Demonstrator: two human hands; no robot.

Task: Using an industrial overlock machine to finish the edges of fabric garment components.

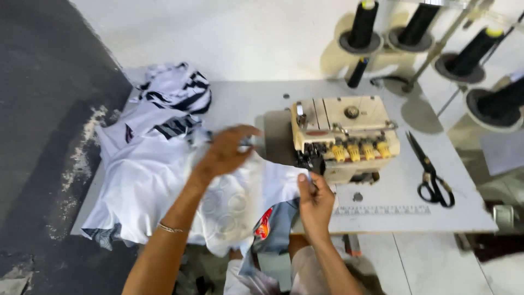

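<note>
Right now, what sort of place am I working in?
Probably a garment sewing workshop: an overlock sewing machine on a white table, black thread cones behind it, black scissors, and white fabric pieces.

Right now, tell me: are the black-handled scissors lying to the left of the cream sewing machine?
No, the black-handled scissors lie right of the cream sewing machine.
</note>
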